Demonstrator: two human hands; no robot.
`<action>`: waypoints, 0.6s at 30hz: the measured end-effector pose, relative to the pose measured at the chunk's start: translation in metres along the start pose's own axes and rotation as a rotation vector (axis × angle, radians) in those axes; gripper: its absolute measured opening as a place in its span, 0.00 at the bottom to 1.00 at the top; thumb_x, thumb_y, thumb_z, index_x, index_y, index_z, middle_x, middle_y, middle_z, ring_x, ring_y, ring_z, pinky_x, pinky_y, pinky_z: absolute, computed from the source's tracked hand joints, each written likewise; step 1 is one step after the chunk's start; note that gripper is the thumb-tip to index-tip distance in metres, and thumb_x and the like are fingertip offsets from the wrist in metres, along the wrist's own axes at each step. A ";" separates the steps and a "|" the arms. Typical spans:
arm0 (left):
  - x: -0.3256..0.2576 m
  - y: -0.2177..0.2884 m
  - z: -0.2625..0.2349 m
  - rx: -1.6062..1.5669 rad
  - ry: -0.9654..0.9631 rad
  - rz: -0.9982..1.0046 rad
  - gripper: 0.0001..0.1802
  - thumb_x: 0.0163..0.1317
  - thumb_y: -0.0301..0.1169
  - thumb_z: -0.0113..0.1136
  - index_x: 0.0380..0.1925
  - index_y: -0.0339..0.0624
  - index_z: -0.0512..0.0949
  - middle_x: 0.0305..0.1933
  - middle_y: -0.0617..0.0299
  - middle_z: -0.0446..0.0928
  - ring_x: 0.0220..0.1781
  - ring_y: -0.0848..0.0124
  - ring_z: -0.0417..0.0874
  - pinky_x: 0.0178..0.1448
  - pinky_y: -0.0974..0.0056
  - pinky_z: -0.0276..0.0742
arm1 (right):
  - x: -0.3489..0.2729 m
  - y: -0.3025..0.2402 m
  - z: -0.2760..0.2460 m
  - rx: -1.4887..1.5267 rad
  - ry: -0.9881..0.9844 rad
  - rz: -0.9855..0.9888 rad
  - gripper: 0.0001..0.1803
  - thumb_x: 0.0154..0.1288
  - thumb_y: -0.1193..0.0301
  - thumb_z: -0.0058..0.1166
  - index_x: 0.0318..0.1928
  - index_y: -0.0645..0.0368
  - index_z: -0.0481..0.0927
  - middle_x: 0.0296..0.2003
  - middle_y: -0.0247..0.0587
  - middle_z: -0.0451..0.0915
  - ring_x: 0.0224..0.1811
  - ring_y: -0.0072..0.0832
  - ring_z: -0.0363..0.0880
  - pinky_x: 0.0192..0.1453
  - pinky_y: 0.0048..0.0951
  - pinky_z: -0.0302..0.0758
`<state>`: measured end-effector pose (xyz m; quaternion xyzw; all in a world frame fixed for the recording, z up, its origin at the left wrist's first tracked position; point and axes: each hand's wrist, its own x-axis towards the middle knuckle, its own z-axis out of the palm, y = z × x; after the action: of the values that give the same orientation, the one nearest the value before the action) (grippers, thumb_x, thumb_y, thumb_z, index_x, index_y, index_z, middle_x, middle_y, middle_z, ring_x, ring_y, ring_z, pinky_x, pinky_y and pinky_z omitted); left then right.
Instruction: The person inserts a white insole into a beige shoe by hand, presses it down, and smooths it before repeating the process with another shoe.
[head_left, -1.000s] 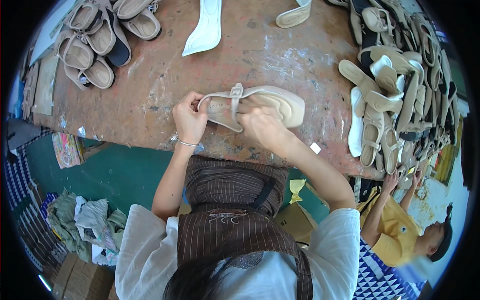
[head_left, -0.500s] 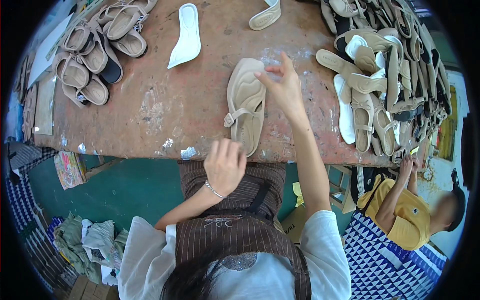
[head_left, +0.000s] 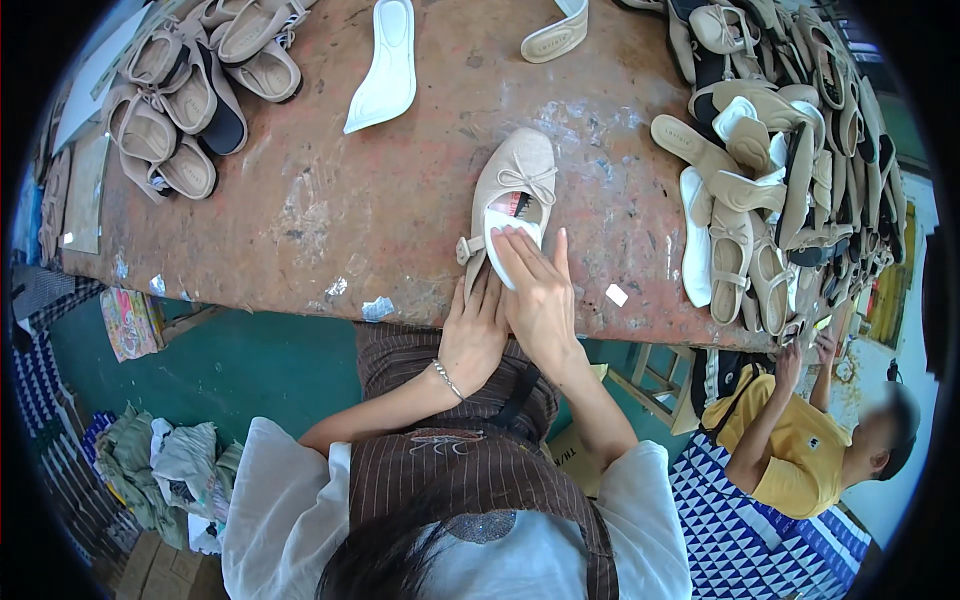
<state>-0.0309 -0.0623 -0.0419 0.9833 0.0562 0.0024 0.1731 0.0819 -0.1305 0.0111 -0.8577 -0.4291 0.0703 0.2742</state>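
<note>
"Two hands, close together at the middle of the frame. How are they posed?"

"The left hand (head_left: 474, 335) slants up from the lower left, back showing, fingertips at the heel of a beige shoe (head_left: 515, 160). Whether they grip it, I can't tell."

"And the right hand (head_left: 540, 300)?"

"It leans in from the lower right, palm down, fingers stretched flat on a white piece (head_left: 495, 262) at the shoe's opening — one finger stands apart on the right."

"How does the shoe lie?"

"On the brown table (head_left: 410, 220), toe toward the top, bow (head_left: 527, 180) near the toe, buckle (head_left: 463, 250) out on its left."

"Farther out?"

"A white insole (head_left: 385, 75) and a curved beige piece (head_left: 556, 40) up top, beige shoes (head_left: 190, 105) at upper left, a heap of shoes and parts (head_left: 775, 200) at right — and a person in yellow (head_left: 800, 465) at lower right."
</note>
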 end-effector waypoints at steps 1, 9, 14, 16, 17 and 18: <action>-0.001 0.002 -0.001 -0.020 0.033 -0.013 0.31 0.59 0.34 0.53 0.61 0.24 0.70 0.68 0.39 0.66 0.75 0.47 0.60 0.74 0.40 0.56 | -0.001 0.002 0.006 -0.013 0.007 -0.003 0.30 0.55 0.82 0.51 0.62 0.66 0.73 0.55 0.54 0.79 0.63 0.47 0.75 0.76 0.59 0.50; 0.004 0.001 -0.002 0.039 0.018 -0.006 0.28 0.62 0.34 0.50 0.59 0.24 0.72 0.68 0.39 0.67 0.73 0.48 0.63 0.74 0.40 0.58 | 0.026 0.024 0.040 -0.240 0.124 -0.006 0.24 0.55 0.81 0.50 0.55 0.66 0.78 0.55 0.51 0.80 0.64 0.43 0.75 0.76 0.59 0.50; 0.002 -0.001 -0.005 -0.006 0.045 -0.005 0.28 0.62 0.33 0.51 0.59 0.25 0.71 0.68 0.39 0.66 0.72 0.48 0.65 0.72 0.40 0.61 | 0.034 0.017 0.029 -0.137 -0.104 0.075 0.24 0.55 0.81 0.50 0.55 0.65 0.79 0.60 0.54 0.75 0.67 0.48 0.70 0.76 0.57 0.53; 0.002 0.001 0.001 0.020 0.072 0.011 0.29 0.60 0.33 0.52 0.59 0.24 0.71 0.68 0.38 0.66 0.72 0.47 0.64 0.72 0.39 0.62 | 0.008 0.027 0.025 -0.169 -0.048 -0.046 0.30 0.56 0.80 0.52 0.62 0.60 0.76 0.65 0.54 0.71 0.72 0.49 0.64 0.76 0.59 0.50; -0.001 0.002 0.001 0.047 0.035 0.019 0.32 0.59 0.34 0.53 0.60 0.22 0.70 0.68 0.37 0.66 0.73 0.45 0.63 0.72 0.38 0.60 | 0.008 0.022 0.023 -0.167 -0.053 -0.048 0.30 0.56 0.80 0.52 0.62 0.60 0.76 0.65 0.54 0.71 0.72 0.49 0.64 0.76 0.59 0.50; -0.002 0.001 0.002 0.047 0.035 0.000 0.32 0.59 0.34 0.53 0.61 0.23 0.70 0.67 0.38 0.67 0.74 0.45 0.61 0.73 0.38 0.59 | 0.009 0.013 0.020 -0.203 -0.085 -0.024 0.30 0.56 0.79 0.53 0.63 0.60 0.76 0.65 0.53 0.71 0.72 0.48 0.64 0.76 0.59 0.50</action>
<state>-0.0323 -0.0646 -0.0437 0.9869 0.0594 0.0181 0.1492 0.0894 -0.1221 -0.0116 -0.8722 -0.4554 0.0594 0.1685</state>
